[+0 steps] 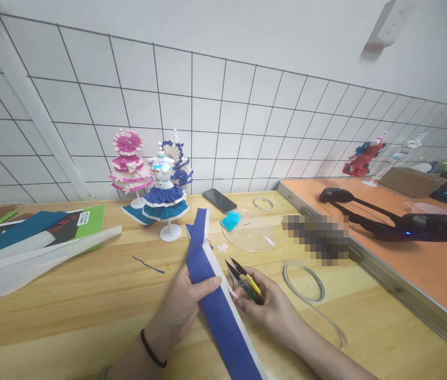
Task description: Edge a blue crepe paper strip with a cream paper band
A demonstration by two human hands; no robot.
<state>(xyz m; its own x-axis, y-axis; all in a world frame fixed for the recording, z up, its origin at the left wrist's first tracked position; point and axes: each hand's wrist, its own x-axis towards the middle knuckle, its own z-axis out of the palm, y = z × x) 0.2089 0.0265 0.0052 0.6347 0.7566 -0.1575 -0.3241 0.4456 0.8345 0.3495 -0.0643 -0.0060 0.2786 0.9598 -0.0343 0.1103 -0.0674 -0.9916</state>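
Note:
A long blue paper strip (217, 311) with a white edge runs from mid-table to the bottom of the view. My left hand (186, 298) is closed on it, thumb on top, and its upper end is folded over. Just right of the strip, my right hand (269, 301) is closed around yellow-and-green thread snips (249, 279), their dark blades apart and pointing up-left. The right fingertips also touch a narrow white sliver (230, 289) at the strip's edge. Behind the strip, a small white dress form (160, 169) wears a blue and teal ruffled paper skirt (166, 203).
Coloured paper sheets (17, 248) lie at left. A phone (219, 200), a clear round plate (263, 232) with turquoise pleated paper (231, 220), and a tape ring (305, 283) lie beyond my hands. Right, a metal-edged orange surface (425, 264) carries a black headband-like device (385, 216).

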